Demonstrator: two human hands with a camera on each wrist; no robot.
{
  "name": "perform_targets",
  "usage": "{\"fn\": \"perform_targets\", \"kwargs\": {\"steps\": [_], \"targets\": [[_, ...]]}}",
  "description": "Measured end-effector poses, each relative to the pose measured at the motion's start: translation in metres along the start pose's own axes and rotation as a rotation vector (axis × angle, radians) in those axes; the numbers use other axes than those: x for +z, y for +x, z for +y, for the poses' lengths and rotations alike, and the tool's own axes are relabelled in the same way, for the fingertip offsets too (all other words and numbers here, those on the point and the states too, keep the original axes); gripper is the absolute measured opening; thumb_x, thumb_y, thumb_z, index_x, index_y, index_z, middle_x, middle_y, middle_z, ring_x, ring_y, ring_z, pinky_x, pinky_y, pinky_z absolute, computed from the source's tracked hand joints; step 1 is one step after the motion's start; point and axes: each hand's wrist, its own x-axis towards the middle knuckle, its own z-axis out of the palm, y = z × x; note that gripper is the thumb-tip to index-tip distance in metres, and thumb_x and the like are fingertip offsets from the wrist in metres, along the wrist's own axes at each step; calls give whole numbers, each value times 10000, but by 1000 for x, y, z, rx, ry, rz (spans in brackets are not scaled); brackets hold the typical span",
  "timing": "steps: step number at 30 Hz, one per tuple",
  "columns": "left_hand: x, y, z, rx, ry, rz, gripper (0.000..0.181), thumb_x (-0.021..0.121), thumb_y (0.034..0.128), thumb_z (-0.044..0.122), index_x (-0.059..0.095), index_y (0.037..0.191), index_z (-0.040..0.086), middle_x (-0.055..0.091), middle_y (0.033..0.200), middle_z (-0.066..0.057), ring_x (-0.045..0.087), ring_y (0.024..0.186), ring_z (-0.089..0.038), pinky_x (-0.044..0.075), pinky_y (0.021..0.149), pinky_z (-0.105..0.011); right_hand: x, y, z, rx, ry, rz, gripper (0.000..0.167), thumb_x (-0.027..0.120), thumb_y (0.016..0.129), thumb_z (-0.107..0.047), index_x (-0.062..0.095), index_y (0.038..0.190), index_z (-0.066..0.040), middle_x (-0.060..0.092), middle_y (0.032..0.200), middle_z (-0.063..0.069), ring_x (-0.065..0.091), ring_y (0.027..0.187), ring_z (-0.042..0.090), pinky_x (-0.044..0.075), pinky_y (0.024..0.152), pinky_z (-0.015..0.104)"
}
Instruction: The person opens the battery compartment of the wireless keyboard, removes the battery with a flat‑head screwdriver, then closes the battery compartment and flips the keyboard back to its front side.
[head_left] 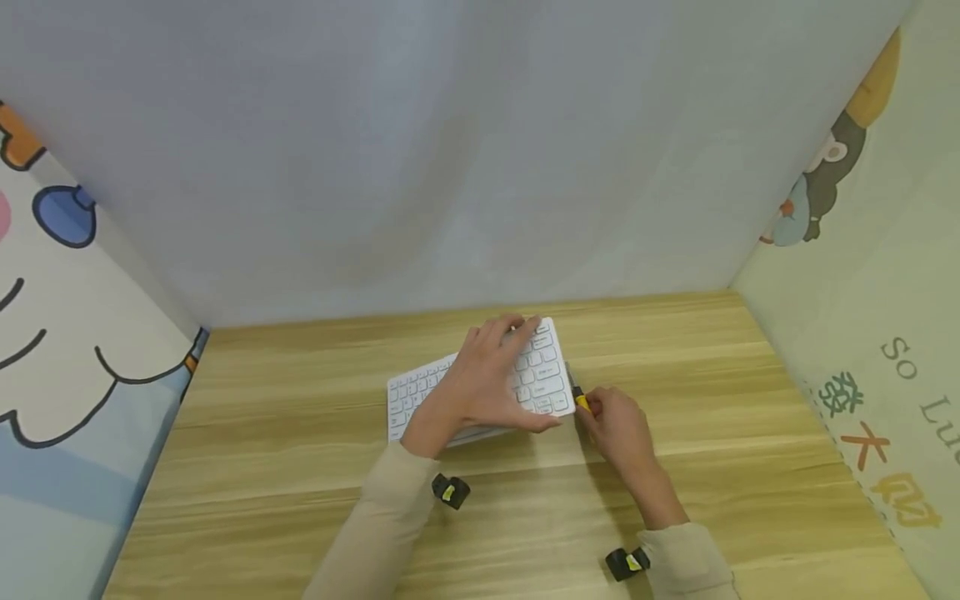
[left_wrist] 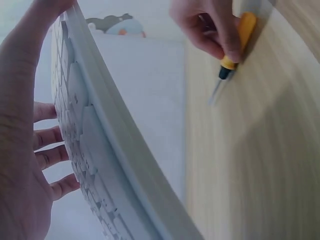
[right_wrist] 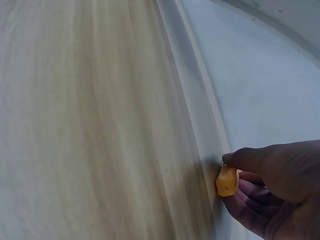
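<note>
**Keyboard (head_left: 545,371) Held Aslant, Screwdriver (left_wrist: 247,32) in Grip**

A white keyboard is held around the middle of the wood-grain table (head_left: 300,492), its right end tilted up from the surface. Its width is spanned by the left hand (head_left: 483,375), spread wide, with fingers set at the far edge and the thumb at the near one. Just beside the right end, the screwdriver's yellow handle is pinched by the right hand (head_left: 618,423), the slim shaft pointed away from the wearer; whether the tip is touching the wood cannot be told. The work is judged to be in its early stages: both items are in hand, but no contact between shaft and keyboard can be made out, and no detached part is seen. How much is left cannot be read. Counted: one keyboard, one screwdriver, two hands, two small black wrist devices (head_left: 452,492).
</note>
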Motion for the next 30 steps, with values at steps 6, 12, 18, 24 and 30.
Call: {"fn": "perform_targets", "kwargs": {"steps": [6,12,18,24,30], "targets": [[-15,-6,-1,27,-117,86,1314,844,529,737,328,1599,175,475,1496,-67,528,1207,-195,524,1012,-395,2,-3,0,26,6,-20,250,748,927,-200,727,1029,27,699,907,140,662,803,236,576,718,407],[-28,-11,-2,25,-240,124,1303,894,542,646,318,1604,157,462,1477,-46,506,1165,-149,552,954,-334,1,-2,0,30,21,-39,255,738,932,-199,715,1034,34,695,911,152,658,813,247,572,715,400],[-39,-17,-5,8,-368,150,1301,934,542,546,276,1619,225,428,1491,-39,500,1201,-151,564,994,-351,1,1,1,17,13,-44,266,731,942,-205,711,1053,36,700,930,157,659,822,243,588,729,411],[-45,-24,-8,0,-449,183,1311,926,538,503,254,1625,211,413,1504,-90,505,1242,-195,556,1055,-404,-1,0,-1,9,27,-52,266,733,938,-191,708,1060,44,703,929,155,668,826,245,590,735,417],[-50,-31,-11,5,-507,277,1234,817,574,616,282,1612,218,458,1448,-133,527,1213,-265,545,1043,-494,-2,-3,0,-6,21,-32,256,732,934,-199,714,1043,32,687,904,138,647,815,243,567,720,412]]}}
